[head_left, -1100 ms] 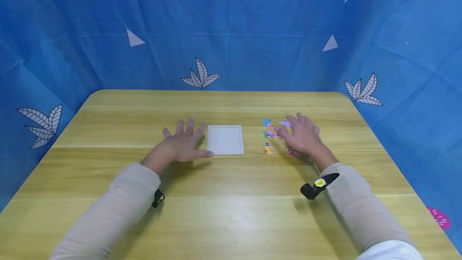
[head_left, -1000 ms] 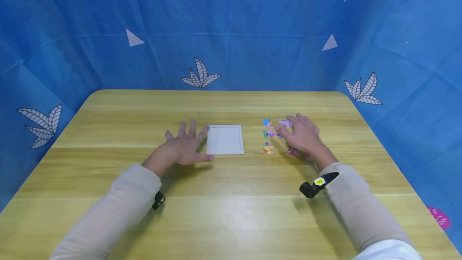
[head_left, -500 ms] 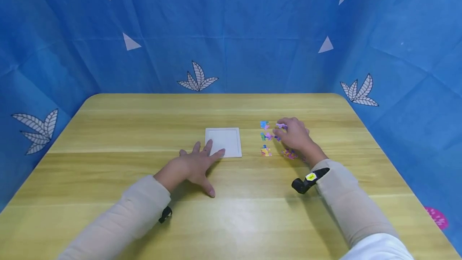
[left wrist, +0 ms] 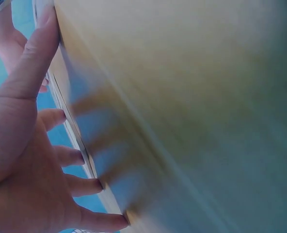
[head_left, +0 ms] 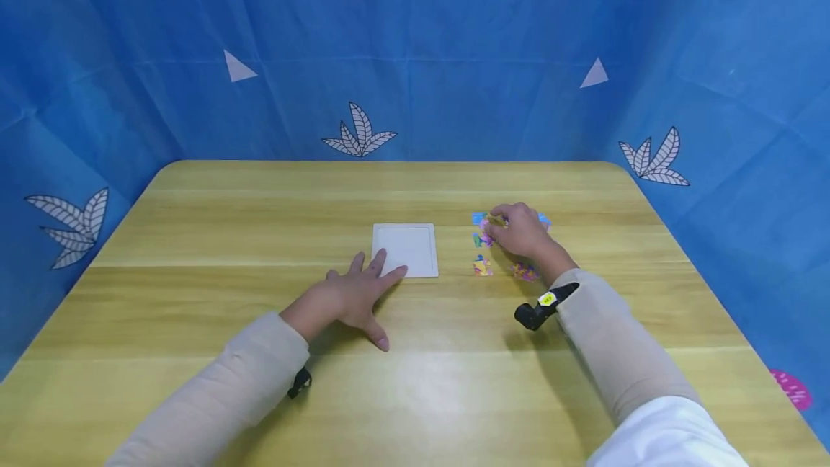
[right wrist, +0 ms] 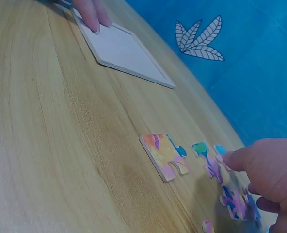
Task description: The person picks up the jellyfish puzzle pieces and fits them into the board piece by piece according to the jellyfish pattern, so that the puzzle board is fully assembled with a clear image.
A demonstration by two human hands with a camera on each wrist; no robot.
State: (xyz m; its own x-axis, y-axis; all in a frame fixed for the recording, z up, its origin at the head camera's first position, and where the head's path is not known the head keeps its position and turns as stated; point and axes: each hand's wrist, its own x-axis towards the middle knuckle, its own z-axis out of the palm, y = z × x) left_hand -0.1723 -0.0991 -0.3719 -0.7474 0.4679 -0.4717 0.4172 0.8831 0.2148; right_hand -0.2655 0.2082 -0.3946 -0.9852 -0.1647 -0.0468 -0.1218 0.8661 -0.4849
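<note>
My left hand [head_left: 358, 295] has spread fingers, with fingertips resting on the near left part of a white square puzzle tray [head_left: 415, 243]. In the left wrist view its fingers [left wrist: 68, 156] reach out straight over the edge. My right hand [head_left: 521, 230] is over the jigsaw pieces at the right, thumb and forefinger apart and bent around the top left blue piece [head_left: 478, 218]. The thumb [right wrist: 238, 158] appears to touch that piece in the right wrist view. A yellow-orange corner piece [right wrist: 158, 151] and a green-and-pink piece [right wrist: 207, 158] lie nearby. The hand hides several other pieces.
The wooden table [head_left: 415, 395] has a blue cloth [head_left: 415, 34] behind it and at both sides. More jigsaw pieces, one of them orange and pink [head_left: 522, 271], lie beneath and beside the right wrist.
My left hand has come nearer and to the right, its fingertips now over the tray. My right hand has shifted left, from the purple piece to the top left piece.
</note>
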